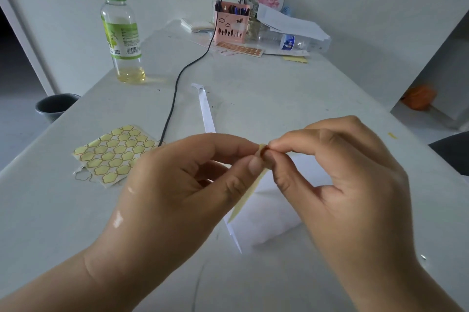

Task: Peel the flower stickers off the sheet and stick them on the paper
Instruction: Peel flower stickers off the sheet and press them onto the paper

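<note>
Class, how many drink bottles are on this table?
2: a green-capped bottle standing far left, and a clear bottle lying on its side at the back. Clutter may hide others.

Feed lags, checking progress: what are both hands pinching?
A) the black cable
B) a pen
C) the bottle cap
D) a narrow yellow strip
D: the left hand and right hand both pinch the top of the yellow strip, over the white paper.

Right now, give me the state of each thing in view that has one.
left hand, pinching the sticker strip
right hand, pinching the strip's top end
sticker strip, held up between both hands
sticker sheet, lying flat, mostly full
green-capped bottle, upright, capped, nearly empty
clear bottle, lying on its side
paper, lying below the hands
</note>
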A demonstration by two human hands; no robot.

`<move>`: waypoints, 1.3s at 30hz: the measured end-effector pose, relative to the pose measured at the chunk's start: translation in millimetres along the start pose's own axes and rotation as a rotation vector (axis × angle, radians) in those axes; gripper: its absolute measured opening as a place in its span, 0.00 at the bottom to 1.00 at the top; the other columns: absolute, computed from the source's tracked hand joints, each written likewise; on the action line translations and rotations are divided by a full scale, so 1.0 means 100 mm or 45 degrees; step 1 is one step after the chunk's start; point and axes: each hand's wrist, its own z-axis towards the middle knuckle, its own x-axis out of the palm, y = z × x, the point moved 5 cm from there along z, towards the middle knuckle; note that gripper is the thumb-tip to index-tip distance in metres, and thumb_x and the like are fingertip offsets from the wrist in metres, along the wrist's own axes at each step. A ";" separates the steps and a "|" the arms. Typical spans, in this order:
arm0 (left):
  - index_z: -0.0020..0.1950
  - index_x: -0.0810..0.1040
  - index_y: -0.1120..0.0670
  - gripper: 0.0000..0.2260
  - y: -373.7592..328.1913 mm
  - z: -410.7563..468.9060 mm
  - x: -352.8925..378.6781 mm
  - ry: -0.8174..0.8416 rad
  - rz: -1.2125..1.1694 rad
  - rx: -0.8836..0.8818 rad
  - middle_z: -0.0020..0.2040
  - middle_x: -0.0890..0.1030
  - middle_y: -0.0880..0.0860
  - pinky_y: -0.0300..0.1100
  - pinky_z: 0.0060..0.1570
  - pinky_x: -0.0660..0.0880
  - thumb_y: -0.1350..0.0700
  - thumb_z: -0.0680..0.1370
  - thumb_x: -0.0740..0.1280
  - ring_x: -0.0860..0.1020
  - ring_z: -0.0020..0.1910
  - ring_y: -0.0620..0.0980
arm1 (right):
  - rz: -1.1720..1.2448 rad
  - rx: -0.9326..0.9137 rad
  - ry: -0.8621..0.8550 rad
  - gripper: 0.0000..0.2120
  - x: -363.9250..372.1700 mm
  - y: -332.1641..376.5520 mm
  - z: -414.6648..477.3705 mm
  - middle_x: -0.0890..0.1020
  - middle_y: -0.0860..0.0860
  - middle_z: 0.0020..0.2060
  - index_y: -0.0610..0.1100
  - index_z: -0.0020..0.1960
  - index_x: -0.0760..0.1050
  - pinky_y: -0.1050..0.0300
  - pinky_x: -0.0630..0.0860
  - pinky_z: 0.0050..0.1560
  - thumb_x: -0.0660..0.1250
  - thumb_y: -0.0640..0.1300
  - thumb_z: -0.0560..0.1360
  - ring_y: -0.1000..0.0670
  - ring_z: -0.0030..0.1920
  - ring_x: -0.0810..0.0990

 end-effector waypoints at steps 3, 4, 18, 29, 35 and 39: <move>0.52 0.86 0.34 0.08 0.05 0.00 -0.01 -0.021 -0.067 -0.099 0.39 0.87 0.34 0.35 0.32 0.82 0.38 0.75 0.71 0.85 0.34 0.37 | 0.006 -0.042 -0.009 0.08 0.00 0.03 0.00 0.83 0.48 0.42 0.46 0.47 0.86 0.55 0.75 0.44 0.71 0.46 0.81 0.45 0.40 0.82; 0.51 0.86 0.34 0.09 0.08 0.01 -0.01 -0.034 -0.104 -0.147 0.38 0.87 0.36 0.39 0.33 0.84 0.37 0.74 0.71 0.85 0.33 0.38 | 0.007 -0.077 -0.011 0.08 -0.01 0.05 0.00 0.83 0.48 0.41 0.46 0.46 0.86 0.56 0.75 0.44 0.70 0.46 0.81 0.46 0.39 0.81; 0.44 0.88 0.51 0.11 0.72 0.25 -0.32 -0.547 -0.901 -0.908 0.42 0.90 0.46 0.47 0.45 0.86 0.54 0.85 0.70 0.90 0.45 0.47 | 0.621 0.725 0.377 0.07 0.46 -0.31 0.06 0.80 0.53 0.32 0.55 0.47 0.83 0.72 0.66 0.31 0.69 0.56 0.76 0.61 0.30 0.72; 0.32 0.87 0.41 0.13 0.99 0.31 -0.26 -0.480 -0.590 -1.083 0.38 0.81 0.45 0.45 0.46 0.84 0.47 0.76 0.69 0.80 0.43 0.47 | 0.291 0.872 1.097 0.06 1.15 -0.50 -0.36 0.82 0.67 0.31 0.64 0.43 0.84 0.60 0.70 0.38 0.69 0.62 0.72 0.62 0.35 0.80; 0.31 0.88 0.42 0.11 1.00 0.33 -0.24 -0.537 -0.681 -1.080 0.34 0.81 0.44 0.45 0.42 0.81 0.47 0.72 0.71 0.80 0.41 0.48 | 0.191 0.812 1.073 0.08 1.18 -0.48 -0.36 0.77 0.70 0.26 0.60 0.39 0.83 0.59 0.66 0.36 0.70 0.61 0.73 0.60 0.31 0.74; 0.29 0.87 0.41 0.11 1.00 0.35 -0.21 -0.554 -0.690 -1.046 0.29 0.80 0.42 0.44 0.41 0.80 0.47 0.71 0.70 0.80 0.38 0.47 | 0.091 0.765 1.053 0.11 1.19 -0.46 -0.36 0.76 0.73 0.28 0.59 0.38 0.81 0.58 0.66 0.38 0.68 0.63 0.74 0.60 0.33 0.75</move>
